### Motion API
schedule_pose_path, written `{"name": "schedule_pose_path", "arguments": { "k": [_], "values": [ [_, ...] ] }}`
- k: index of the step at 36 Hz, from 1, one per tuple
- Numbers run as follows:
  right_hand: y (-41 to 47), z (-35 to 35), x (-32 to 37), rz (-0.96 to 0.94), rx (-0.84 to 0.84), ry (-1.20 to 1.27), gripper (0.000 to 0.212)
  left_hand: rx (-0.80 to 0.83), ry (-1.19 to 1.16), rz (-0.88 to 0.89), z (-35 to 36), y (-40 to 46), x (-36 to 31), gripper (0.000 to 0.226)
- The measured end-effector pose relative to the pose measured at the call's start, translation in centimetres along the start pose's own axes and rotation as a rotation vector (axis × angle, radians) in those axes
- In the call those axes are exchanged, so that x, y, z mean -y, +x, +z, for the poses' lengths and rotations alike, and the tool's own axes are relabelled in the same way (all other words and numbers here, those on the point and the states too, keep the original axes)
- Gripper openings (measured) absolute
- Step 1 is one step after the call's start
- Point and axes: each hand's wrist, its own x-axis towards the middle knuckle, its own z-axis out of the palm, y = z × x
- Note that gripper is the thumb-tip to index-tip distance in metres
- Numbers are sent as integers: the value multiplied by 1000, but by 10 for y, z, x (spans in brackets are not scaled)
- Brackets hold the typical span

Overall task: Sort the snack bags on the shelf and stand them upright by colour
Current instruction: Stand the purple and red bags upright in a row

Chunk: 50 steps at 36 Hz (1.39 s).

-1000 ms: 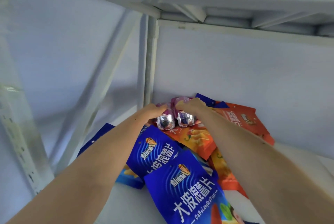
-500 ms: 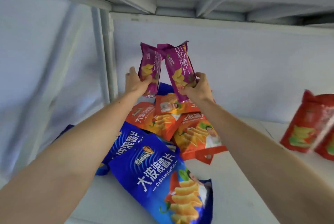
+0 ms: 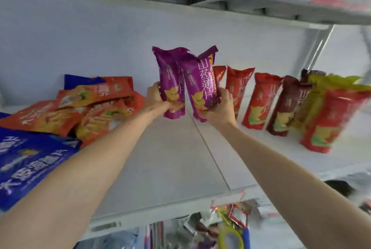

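At the frame's centre, your left hand and right hand are each gripping one upright purple bag, fingers curled around it, above the shelf.

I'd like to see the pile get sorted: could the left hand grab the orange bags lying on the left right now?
Probably not yet. The left hand already grips a purple foil snack bag, so it has no free fingers. Nothing stands between it and the flat orange bags beside it.
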Motion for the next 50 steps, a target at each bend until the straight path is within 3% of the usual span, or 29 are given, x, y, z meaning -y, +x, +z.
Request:
{"name": "schedule_pose_path", "arguments": {
  "k": [3, 11, 18, 29, 37, 45, 50],
  "values": [
    [-10, -42, -29, 40, -44, -14, 96, 75, -4, 72, 47, -12, -7, 60],
    [-35, -130, -100, 164, -198, -141, 89, 281, 52, 166, 149, -33, -13, 102],
    [-39, -173, -142, 305, -328, -232, 86, 372, 118, 196, 214, -32, -22, 96],
    [-34, -175, -164, 398, -408, -265, 88, 303, 402, 203, 253, -14, -20, 92],
    [-32, -166, -156, 563, -312, -345, 101, 326, 652, 228, 244, -11, -21, 93],
    [-51, -156, -136, 737, -129, -557, 99, 401, 963, 291, 216, -23, -16, 91],
    [-62, -139, -106, 675, -9, -713, 98, 390, 1067, 313, 183, -32, -18, 82]
  ]
}}
